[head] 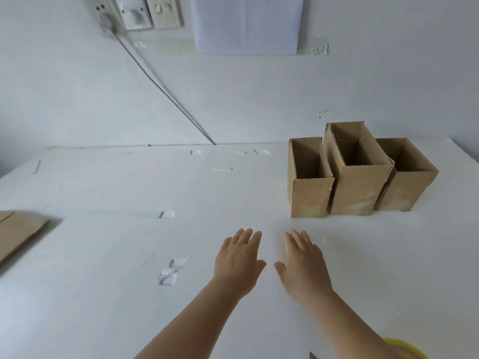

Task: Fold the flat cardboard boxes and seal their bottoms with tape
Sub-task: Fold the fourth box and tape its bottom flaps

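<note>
Three folded brown cardboard boxes stand upright with open tops at the back right of the white table [103,242]: a left box [309,196], a taller middle box [356,189] and a right box [407,189]. They touch side by side. Flat cardboard [18,231] lies at the left edge, partly out of view. My left hand [239,260] and my right hand [303,265] are held flat with straight fingers, palms down over the table's middle, side by side, holding nothing. A yellow object [404,348], perhaps a tape roll, shows at the bottom right, mostly hidden by my right forearm.
Several small pieces of clear tape [169,273] stick to the table. A grey cable [166,92] runs down the wall from a socket [106,20] to the table's back edge. A white sheet [247,22] hangs on the wall.
</note>
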The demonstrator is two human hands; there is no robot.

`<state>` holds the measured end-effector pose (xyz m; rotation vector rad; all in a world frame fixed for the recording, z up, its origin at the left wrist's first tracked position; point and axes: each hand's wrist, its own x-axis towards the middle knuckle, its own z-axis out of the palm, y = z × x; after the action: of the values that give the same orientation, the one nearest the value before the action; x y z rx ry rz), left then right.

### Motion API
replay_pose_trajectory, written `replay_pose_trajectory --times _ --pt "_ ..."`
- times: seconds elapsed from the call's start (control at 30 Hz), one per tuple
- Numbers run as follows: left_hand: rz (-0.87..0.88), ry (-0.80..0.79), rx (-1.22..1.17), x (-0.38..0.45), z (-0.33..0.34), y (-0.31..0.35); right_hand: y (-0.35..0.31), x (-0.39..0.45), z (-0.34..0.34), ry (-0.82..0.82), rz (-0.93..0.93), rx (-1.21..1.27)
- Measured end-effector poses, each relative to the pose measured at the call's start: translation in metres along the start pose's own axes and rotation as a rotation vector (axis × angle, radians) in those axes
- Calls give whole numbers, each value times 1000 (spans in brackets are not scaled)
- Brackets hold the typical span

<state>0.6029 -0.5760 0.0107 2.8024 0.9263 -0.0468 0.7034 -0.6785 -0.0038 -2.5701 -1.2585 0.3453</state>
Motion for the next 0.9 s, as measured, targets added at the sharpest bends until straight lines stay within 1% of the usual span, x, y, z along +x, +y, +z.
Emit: replay_pose_trajectory --times 0.23,0.5,0.73,0.9 --pt "-122 112 -41 -98 -22 -69 -86 -46 6 -31 -155 -3" --pt "-262 212 -53 -234 -48 -168 -221 -122 34 -16 -321 4" --pt "-356 274 -75 -341 -60 -247 -328 -182 67 -57 -418 -19" --pt "-448 294 -81 -395 -69 -295 -390 -209 91 -107 -492 -21"
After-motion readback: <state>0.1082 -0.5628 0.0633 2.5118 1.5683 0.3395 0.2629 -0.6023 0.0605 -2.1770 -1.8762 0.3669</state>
